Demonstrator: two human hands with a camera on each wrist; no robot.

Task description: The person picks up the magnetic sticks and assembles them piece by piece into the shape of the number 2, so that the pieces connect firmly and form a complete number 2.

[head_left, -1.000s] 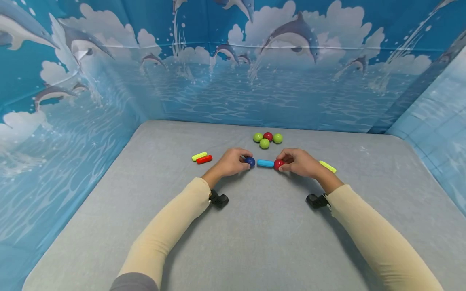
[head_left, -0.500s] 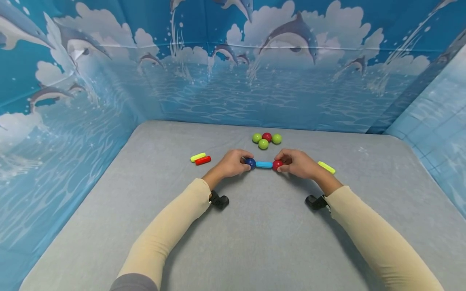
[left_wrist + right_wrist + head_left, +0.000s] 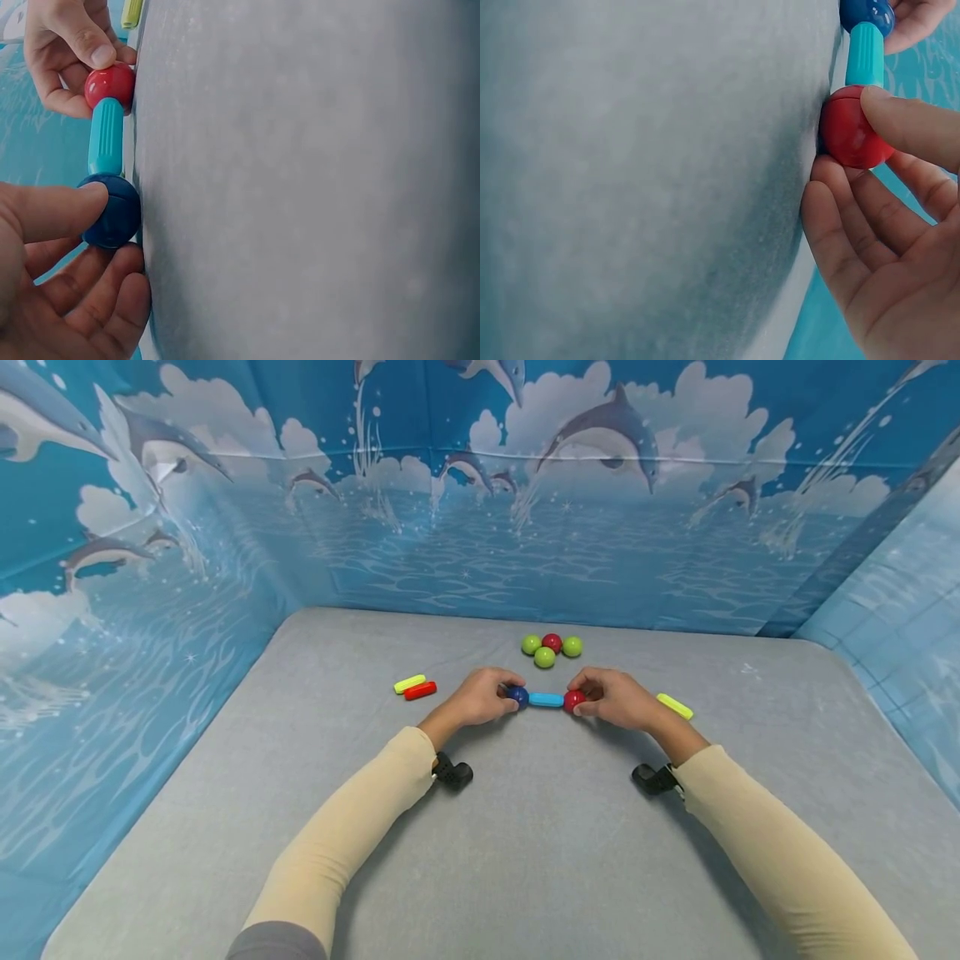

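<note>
My left hand (image 3: 482, 695) grips a dark blue ball (image 3: 114, 213) between thumb and fingers. A red ball (image 3: 852, 129) is pinched in my right hand (image 3: 617, 698). Between the two balls lies a light blue ribbed rod (image 3: 546, 700), touching the blue ball at one end and the red ball at the other, all in one straight line. Both hands are low over the grey table, their lower fingers close to its surface in the wrist views. The parts of the balls behind the fingers are hidden.
Behind the hands several green balls (image 3: 544, 657) cluster with another red ball (image 3: 552, 643). Left of the left hand lie a yellow rod (image 3: 409, 683) and a red rod (image 3: 420, 691). Another yellow rod (image 3: 675, 706) lies beyond the right wrist. A dolphin-print curtain (image 3: 480, 543) surrounds the grey table (image 3: 525, 860).
The gap between the blue ball and the light blue rod has closed; the ball moved slightly right to meet the rod's left end. Since half a second ago the hands have hardly moved.
</note>
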